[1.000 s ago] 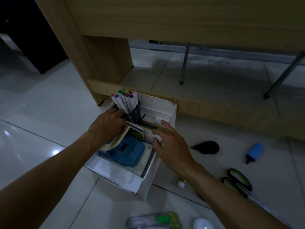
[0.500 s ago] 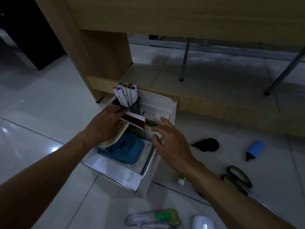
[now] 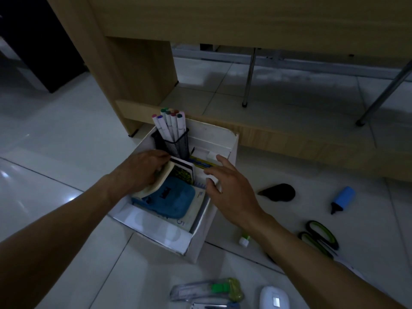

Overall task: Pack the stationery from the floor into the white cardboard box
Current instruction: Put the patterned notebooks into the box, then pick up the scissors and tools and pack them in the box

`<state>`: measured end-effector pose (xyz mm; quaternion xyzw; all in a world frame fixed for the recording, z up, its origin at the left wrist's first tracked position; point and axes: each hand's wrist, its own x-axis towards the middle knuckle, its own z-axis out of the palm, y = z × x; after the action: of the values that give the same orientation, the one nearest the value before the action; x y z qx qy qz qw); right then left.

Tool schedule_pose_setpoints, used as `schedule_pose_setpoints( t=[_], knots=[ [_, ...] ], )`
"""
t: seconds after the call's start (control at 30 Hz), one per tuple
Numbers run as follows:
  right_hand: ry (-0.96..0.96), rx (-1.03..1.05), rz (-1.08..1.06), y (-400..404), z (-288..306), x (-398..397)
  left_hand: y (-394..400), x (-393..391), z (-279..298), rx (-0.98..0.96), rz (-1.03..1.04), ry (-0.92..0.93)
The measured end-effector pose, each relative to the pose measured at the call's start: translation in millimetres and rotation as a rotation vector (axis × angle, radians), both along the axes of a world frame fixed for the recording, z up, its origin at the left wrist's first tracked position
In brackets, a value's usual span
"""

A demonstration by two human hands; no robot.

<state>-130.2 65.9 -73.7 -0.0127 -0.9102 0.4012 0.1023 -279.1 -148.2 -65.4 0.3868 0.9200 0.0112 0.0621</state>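
Inside the white box (image 3: 169,238), the left hand (image 3: 142,172) grips a cream notebook (image 3: 156,184) beside the pen cup (image 3: 176,146); the right hand (image 3: 231,192) hovers, fingers spread, over the box's right wall; scissors (image 3: 318,238) lie right of the box

1 head-worn camera looks forward and steeply down, close over the white box (image 3: 169,237) on the tiled floor (image 3: 55,152), with a wooden desk (image 3: 223,18) filling the frame's top.

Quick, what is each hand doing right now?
Left hand: grips a cream booklet inside the white box.
Right hand: open, fingers over the box's right wall, holding nothing.
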Motion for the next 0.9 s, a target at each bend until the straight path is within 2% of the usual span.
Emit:
schedule_pose_setpoints(
  t=[0.13, 0.3, 0.43, 0.6, 0.73, 0.8, 0.9],
  knots=[
    [0.003, 0.008, 0.008, 0, 0, 0, -1, -8, 2, 0.044, 0.055, -0.109],
    [0.01, 0.005, 0.045, 3, -2, -1, 9, 0, 12, 0.071, 0.27, -0.131],
    [0.002, 0.114, 0.144, 5, -9, -3, 19, 15, 30, 0.127, 0.334, -0.124],
    [-0.149, 0.208, 0.262, 15, 2, -1, 50, 49, 52, 0.268, 0.33, -0.072],
    [-0.233, 0.278, 0.267, 17, 11, 11, 83, 92, 59, 0.343, 0.375, -0.065],
    [-0.227, 0.256, 0.246, 17, 14, 26, 96, 117, 60, 0.339, 0.317, -0.072],
    [-0.194, 0.373, 0.238, 25, 17, 50, 108, 151, 56, 0.324, 0.159, -0.078]
  ],
)
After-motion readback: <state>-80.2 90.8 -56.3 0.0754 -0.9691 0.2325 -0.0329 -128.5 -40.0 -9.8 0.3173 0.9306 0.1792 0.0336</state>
